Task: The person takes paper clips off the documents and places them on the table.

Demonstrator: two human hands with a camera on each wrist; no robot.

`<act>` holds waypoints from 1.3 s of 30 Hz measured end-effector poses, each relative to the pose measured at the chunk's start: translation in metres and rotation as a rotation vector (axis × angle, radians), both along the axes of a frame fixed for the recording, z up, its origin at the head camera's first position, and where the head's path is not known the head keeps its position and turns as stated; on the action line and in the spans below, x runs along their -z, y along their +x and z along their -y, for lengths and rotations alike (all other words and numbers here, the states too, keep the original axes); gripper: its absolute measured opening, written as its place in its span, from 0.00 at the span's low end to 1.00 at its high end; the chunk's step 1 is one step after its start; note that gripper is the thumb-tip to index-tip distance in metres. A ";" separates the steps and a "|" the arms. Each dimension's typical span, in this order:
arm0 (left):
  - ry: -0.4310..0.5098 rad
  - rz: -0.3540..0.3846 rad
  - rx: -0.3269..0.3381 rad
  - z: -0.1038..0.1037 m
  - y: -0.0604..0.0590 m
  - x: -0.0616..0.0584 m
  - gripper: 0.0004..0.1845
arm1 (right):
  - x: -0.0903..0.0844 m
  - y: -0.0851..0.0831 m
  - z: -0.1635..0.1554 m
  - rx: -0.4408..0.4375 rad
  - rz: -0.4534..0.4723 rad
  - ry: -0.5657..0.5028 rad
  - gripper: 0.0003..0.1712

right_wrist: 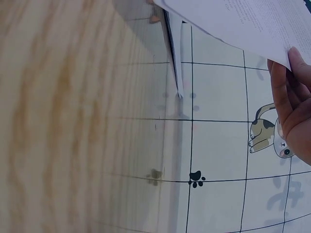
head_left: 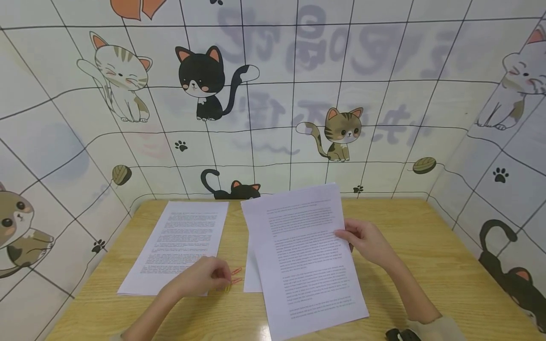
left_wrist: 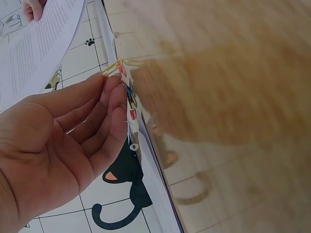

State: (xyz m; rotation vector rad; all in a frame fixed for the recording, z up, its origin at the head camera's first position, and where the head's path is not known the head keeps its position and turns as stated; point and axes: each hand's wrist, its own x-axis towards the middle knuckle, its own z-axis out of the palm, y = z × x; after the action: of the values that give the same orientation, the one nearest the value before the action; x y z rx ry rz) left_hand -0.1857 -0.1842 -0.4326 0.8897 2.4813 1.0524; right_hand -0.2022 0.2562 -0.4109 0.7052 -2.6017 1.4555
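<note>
Left hand (head_left: pixel 200 278) down on the table (head_left: pixel 426 265), fingertips (left_wrist: pixel 112 82) together on the paper clips (head_left: pixel 236 275), just right of the flat sheets (head_left: pixel 179 244). Right hand (head_left: pixel 367 242) right of the clips, fingers and thumb clamped on the edge of the lifted pages (head_left: pixel 304 258), tilted above the table.

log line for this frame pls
left hand pinches paper clips | right hand holds printed sheets raised | second stack flat on table
</note>
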 end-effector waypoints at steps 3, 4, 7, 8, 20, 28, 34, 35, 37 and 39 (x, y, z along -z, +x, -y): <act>-0.007 0.003 -0.001 0.000 0.000 -0.001 0.03 | 0.000 0.000 0.000 0.000 0.000 -0.005 0.08; -0.011 0.003 -0.002 0.000 0.000 -0.001 0.03 | -0.001 0.000 0.000 0.001 0.000 -0.005 0.09; -0.021 -0.005 -0.002 0.000 0.000 0.000 0.03 | -0.001 0.001 0.000 0.004 0.001 -0.004 0.09; -0.024 -0.009 -0.004 0.000 0.000 -0.001 0.03 | -0.001 0.001 0.001 0.005 0.003 -0.004 0.09; 0.059 -0.072 -0.032 0.001 -0.004 -0.002 0.05 | -0.005 0.001 0.000 0.024 0.026 -0.015 0.10; 0.123 -0.151 -0.101 -0.003 -0.006 -0.004 0.12 | -0.005 0.002 0.001 0.006 0.020 -0.042 0.08; 0.174 -0.132 -0.129 -0.011 -0.007 -0.005 0.15 | -0.002 0.001 0.003 -0.005 0.002 -0.058 0.08; 0.181 -0.130 -0.133 -0.012 -0.007 -0.006 0.16 | -0.001 0.001 0.004 -0.005 0.003 -0.059 0.08; 0.193 -0.124 -0.144 -0.016 -0.008 -0.007 0.18 | 0.000 0.000 0.004 -0.001 0.005 -0.063 0.09; 0.197 -0.126 -0.160 -0.019 -0.009 -0.008 0.20 | 0.001 0.000 0.005 0.005 0.002 -0.060 0.09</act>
State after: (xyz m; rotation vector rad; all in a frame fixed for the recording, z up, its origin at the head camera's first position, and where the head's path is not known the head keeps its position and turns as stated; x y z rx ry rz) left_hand -0.1943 -0.1647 -0.4242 0.8467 2.6232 1.3528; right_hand -0.2021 0.2514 -0.4116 0.6906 -2.5477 1.5272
